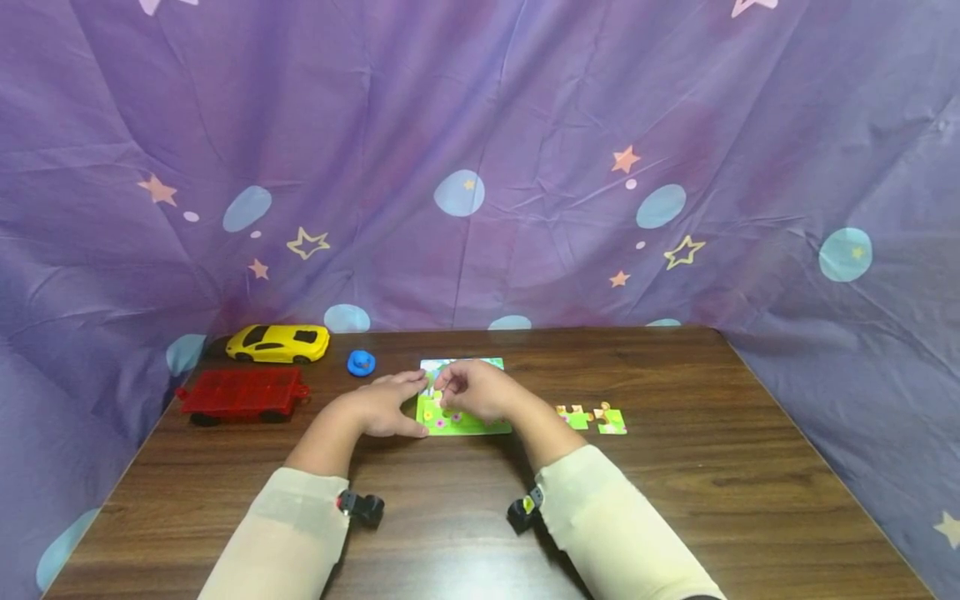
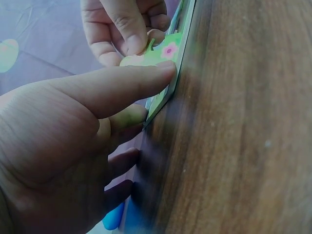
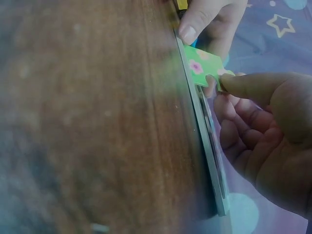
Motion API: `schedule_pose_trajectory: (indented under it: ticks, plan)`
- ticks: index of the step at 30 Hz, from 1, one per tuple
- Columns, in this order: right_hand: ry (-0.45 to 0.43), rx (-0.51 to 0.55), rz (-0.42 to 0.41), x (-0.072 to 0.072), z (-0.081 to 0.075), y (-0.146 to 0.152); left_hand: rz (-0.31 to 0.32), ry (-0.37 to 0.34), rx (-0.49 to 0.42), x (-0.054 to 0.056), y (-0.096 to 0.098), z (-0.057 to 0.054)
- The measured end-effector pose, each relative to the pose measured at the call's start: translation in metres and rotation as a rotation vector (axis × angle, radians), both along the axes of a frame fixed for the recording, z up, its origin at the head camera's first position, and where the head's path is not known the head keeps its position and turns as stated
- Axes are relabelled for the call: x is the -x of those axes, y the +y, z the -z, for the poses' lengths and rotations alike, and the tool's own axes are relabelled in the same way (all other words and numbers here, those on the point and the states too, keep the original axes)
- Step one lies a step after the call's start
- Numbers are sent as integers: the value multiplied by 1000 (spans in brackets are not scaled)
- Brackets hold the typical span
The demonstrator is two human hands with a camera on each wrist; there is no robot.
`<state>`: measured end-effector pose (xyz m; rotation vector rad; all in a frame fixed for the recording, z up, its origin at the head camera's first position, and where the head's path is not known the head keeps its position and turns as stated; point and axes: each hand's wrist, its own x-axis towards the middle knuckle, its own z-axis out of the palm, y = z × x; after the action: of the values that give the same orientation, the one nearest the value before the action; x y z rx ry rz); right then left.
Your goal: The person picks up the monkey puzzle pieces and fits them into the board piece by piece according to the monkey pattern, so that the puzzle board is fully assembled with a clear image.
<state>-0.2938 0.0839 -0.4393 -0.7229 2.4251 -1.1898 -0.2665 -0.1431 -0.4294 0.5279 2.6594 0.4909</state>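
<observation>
A puzzle board (image 1: 474,429) with a green and light blue picture lies flat on the table. My right hand (image 1: 477,391) is over it, pinching a green puzzle piece (image 3: 197,67) with a pink flower between thumb and fingertips. The piece is tilted, one edge down at the board's left end. My left hand (image 1: 387,405) lies along the board's left side with fingers extended, its thumb (image 2: 141,83) against the near left corner, right at the piece. Two loose puzzle pieces, one with a green base (image 1: 612,421) and another (image 1: 576,418), lie right of the board, near the right forearm.
At the far left stand a yellow toy car (image 1: 277,343) and a red see-through toy wagon (image 1: 243,392). A small blue ring-shaped thing (image 1: 362,362) is between the car and the board. A purple curtain (image 1: 480,125) hangs behind the brown wooden table (image 1: 712,483).
</observation>
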Motion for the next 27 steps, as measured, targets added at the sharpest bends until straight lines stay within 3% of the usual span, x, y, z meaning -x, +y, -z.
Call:
schedule_pose_trajectory:
  ticks: [12, 27]
  plan:
    - [171, -267, -49, -3, -4, -3, -4, 8, 0, -1, 1, 0]
    - [180, -312, -69, -4, -6, -5, 3, 12, 26, 0, 3, 0]
